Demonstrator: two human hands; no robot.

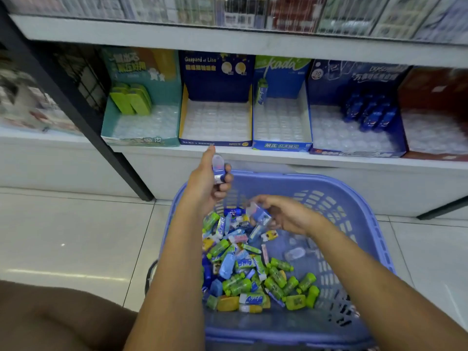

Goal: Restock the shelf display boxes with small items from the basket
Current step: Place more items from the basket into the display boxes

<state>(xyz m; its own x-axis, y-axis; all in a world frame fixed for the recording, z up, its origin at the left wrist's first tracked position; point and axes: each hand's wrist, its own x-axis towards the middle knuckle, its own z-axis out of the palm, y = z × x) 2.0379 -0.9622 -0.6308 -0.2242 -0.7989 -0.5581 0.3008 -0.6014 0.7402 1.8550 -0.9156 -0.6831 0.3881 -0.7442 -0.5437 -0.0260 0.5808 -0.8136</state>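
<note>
Head view: the left hand [210,181] is raised just below the shelf [253,155], thumb up and fingers curled round a small blue-and-clear item [218,171]. It sits close under the dark blue box [216,120], whose tray shows no stock, so this item is probably bound for it. The right hand [286,214] hovers low over the basket [329,190], its fingers pinching a second blue item [258,214] with a clear end, likely picked so both hands can load in one trip. The rest of the loose items [253,272], green, blue and yellow, lie heaped on the basket's floor.

Along the shelf also stand a teal box [141,125] with green packs at the back, a light blue box [281,122] holding one upright piece, a navy box [354,133] partly filled with blue pieces, and a red box [435,133]. A black post [101,122] slants past the teal box. The shelf above overhangs the boxes, so items must go in from the front, over each low front wall.
</note>
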